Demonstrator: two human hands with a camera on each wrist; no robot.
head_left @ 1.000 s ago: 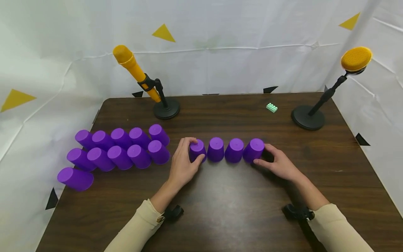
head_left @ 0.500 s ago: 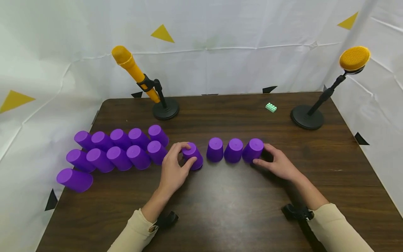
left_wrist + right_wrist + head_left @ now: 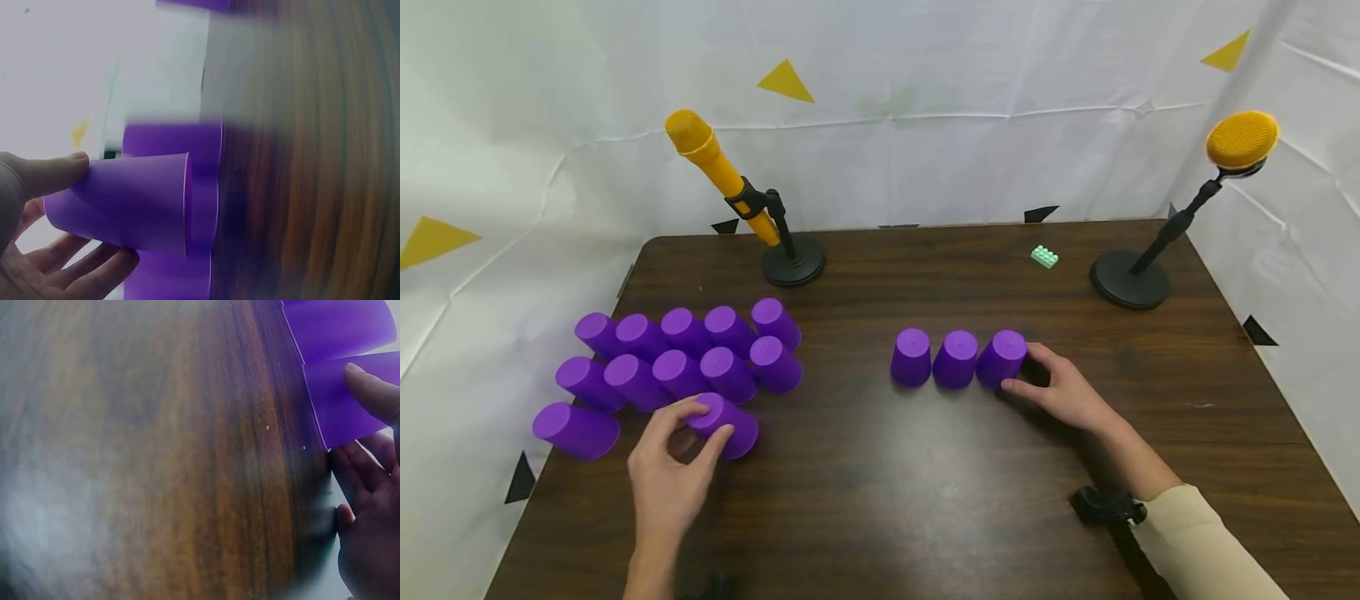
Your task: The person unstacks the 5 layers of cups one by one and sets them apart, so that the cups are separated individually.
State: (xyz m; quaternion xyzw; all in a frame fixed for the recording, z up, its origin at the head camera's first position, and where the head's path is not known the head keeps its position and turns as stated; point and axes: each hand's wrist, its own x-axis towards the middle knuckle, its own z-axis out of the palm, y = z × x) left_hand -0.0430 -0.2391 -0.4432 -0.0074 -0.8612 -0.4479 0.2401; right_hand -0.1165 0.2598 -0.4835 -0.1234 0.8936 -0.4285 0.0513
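Observation:
My left hand (image 3: pixel 672 475) holds an upside-down purple cup (image 3: pixel 730 427) between thumb and fingers, in front of the left group of cups. In the left wrist view this held cup (image 3: pixel 125 201) has its rim raised off the table. My right hand (image 3: pixel 1067 392) grips the rightmost cup (image 3: pixel 1002 358) of a row of three, thumb on the near side. That cup (image 3: pixel 328 403) stands rim down on the table in the right wrist view. The row's other two are the left cup (image 3: pixel 912 358) and the middle cup (image 3: pixel 956 360).
Several upside-down purple cups (image 3: pixel 679 329) stand in two rows at left, with a single cup (image 3: pixel 576 430) before them. At the back of the wooden table (image 3: pixel 925 500) are a yellow microphone (image 3: pixel 718 167), a round yellow microphone (image 3: pixel 1242 140) and a mint toy brick (image 3: pixel 1044 257).
My left hand has taken the leftmost cup out of the middle row of several and carried it left, toward the left group. The right hand has stayed at its cup.

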